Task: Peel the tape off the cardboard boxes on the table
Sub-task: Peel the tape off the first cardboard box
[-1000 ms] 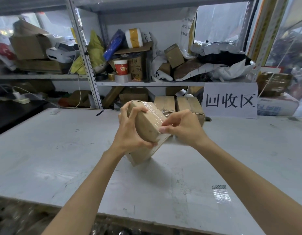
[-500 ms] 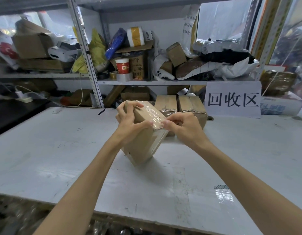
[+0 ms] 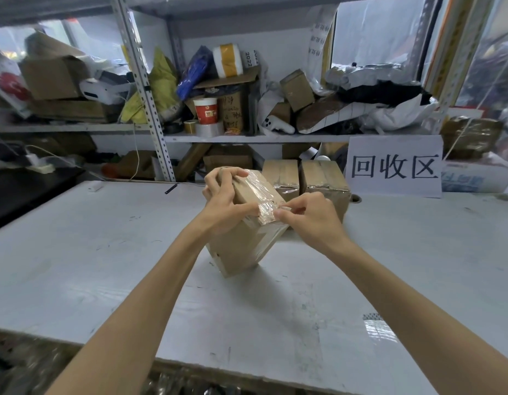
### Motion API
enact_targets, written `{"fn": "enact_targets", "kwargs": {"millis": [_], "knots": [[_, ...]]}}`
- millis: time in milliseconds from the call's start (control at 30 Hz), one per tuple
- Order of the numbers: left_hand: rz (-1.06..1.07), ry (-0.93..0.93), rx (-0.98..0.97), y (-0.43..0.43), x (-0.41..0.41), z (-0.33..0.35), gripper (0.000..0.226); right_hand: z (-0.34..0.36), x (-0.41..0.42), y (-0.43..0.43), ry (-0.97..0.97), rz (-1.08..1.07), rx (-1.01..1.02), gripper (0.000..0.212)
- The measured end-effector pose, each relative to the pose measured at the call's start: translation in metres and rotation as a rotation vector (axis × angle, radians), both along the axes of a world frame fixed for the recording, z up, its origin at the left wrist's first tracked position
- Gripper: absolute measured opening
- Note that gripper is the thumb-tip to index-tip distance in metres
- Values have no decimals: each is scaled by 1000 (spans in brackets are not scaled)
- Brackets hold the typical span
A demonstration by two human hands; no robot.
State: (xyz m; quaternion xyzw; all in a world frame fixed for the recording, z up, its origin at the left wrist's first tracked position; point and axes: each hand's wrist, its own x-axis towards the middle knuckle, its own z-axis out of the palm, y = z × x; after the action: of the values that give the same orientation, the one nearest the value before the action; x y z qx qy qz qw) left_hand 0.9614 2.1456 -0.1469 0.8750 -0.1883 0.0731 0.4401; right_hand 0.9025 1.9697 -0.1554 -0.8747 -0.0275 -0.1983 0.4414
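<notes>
Your left hand (image 3: 222, 201) grips the top of the cardboard box (image 3: 241, 249), which stands tilted on one bottom edge on the white surface (image 3: 104, 252). Your right hand (image 3: 312, 215) pinches the clear tape (image 3: 264, 196) at the box's near upper edge. The tape's end seems lifted, though glare blurs it.

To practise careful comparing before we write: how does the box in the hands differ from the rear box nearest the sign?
Pose: the held box is tipped on its lower edge, while the rear box sits flat on the table. Handling: the left hand grips the held box and the right hand pinches its tape, while the rear box is untouched. Both are brown cardboard with clear tape.
</notes>
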Motion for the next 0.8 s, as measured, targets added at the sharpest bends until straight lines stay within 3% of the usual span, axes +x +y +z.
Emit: {"fn": "enact_targets", "kwargs": {"millis": [200, 300, 367, 467, 533, 633, 800], "knots": [[-35, -25, -24, 5, -11, -6, 82, 0, -6, -6, 0, -3, 34, 15], [-54, -30, 46, 14, -14, -10, 105, 0, -7, -10, -12, 55, 19, 16], [-11, -101, 122, 17, -13, -13, 125, 0, -7, -12, -10, 123, 74, 23], [62, -195, 50, 24, -8, -15, 126, -1, -6, -14, -6, 206, 62, 40], [21, -120, -80, 31, -3, -15, 119, -1, -4, -10, -71, 181, -116, 43], [-50, 14, -161, 37, -2, -20, 115, 1, -3, -4, -173, 177, -78, 31], [-28, 40, -28, 36, -7, -31, 143, -5, -1, 1, -311, 14, -125, 19]]}}
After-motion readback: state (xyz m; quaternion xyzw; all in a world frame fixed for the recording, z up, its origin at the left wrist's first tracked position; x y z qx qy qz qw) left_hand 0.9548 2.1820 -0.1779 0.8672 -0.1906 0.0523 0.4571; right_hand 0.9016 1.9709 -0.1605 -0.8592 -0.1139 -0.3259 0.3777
